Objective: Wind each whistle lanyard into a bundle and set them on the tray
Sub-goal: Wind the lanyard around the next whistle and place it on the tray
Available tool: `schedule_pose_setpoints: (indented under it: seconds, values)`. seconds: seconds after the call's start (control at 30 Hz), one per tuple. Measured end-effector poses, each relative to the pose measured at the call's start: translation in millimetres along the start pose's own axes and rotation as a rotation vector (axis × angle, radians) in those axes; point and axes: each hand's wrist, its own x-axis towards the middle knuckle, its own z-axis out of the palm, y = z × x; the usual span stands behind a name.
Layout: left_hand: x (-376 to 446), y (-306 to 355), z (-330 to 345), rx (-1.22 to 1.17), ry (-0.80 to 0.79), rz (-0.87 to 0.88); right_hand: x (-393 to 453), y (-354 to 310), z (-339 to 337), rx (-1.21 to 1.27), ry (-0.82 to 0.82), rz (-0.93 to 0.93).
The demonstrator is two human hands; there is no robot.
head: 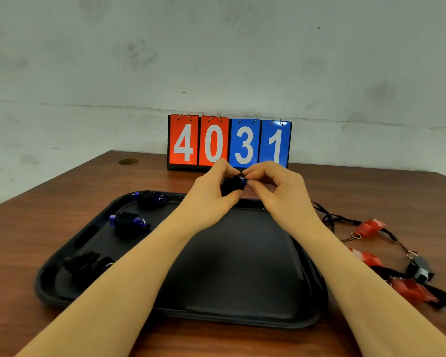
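Centre frame, left hand (211, 188) and right hand (271, 184) pinch a black wound bundle (232, 185) with blue whistle; three bundles lie on the tray (242, 253).

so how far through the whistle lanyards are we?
Done: three wound bundles on the tray, at its far left, left and near left. In hand: a fourth bundle, gripped by left hand and right hand above the tray's far edge. Left: unwound whistles on the table, three red and one black.
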Motion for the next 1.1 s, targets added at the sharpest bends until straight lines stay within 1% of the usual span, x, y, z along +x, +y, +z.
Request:
schedule_pose_setpoints:
  seconds: [0.1, 0.17, 0.27, 0.43, 0.63, 0.77, 0.87, 1.0, 1.1]
  values:
    - [0.7, -0.7, 0.9, -0.071, -0.070, -0.016, -0.5, 1.5, 0.9, -0.011, -0.033, -0.022]
    - [1.8, -0.2, 1.7, -0.149, -0.090, -0.042, -0.3, 1.3, 1.2, 0.000, -0.021, -0.034]
    - [3.4, 1.6, 3.1, -0.266, -0.047, -0.077, 0.2, 0.1, 1.0, 0.014, 0.004, -0.054]
    - [5.3, 4.5, 3.4, -0.322, 0.033, -0.089, 0.3, -1.8, 1.7, 0.036, 0.008, -0.089]
    - [5.6, 6.0, 0.7, -0.297, 0.062, -0.073, -0.9, -0.9, 4.6, 0.016, -0.005, -0.129]
    - [5.1, 7.2, 0.9, -0.314, 0.098, -0.053, -1.2, -3.2, 3.1, 0.091, -0.005, -0.057]
    - [5.9, 5.3, 0.5, -0.272, 0.109, -0.032, -0.5, -5.1, 1.7, 0.107, -0.022, 0.003]
    - [5.3, 1.6, -0.6, -0.193, 0.074, 0.008, -0.6, -6.7, -0.3, 0.148, -0.047, 0.070]
    - [4.0, 1.5, -1.4, -0.177, 0.040, 0.023, -0.3, -7.8, -2.1, 0.181, -0.043, 0.123]
